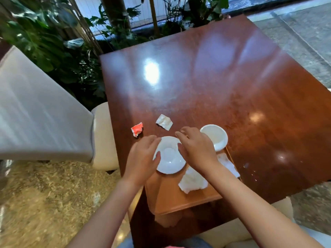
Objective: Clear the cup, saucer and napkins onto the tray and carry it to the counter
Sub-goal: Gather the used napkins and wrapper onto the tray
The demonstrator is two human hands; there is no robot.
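A white saucer (170, 158) lies partly on the far end of a light wooden tray (179, 201) at the table's near edge. My left hand (141, 158) grips the saucer's left rim, thumb on top. Over its right rim my right hand (196, 149) hovers with fingers spread, holding nothing. An empty white cup (215, 136) stands just right of that hand, by the tray's far right corner; whether it is on the tray I cannot tell. Two crumpled white napkins (192, 181) (228, 164) lie on the tray.
On the glossy dark wooden table (215, 77), a torn white packet (164, 122) and a red-and-white wrapper (137, 129) lie beyond the saucer. A grey-and-cream chair (44, 113) stands to the left, with plants (53, 42) behind it.
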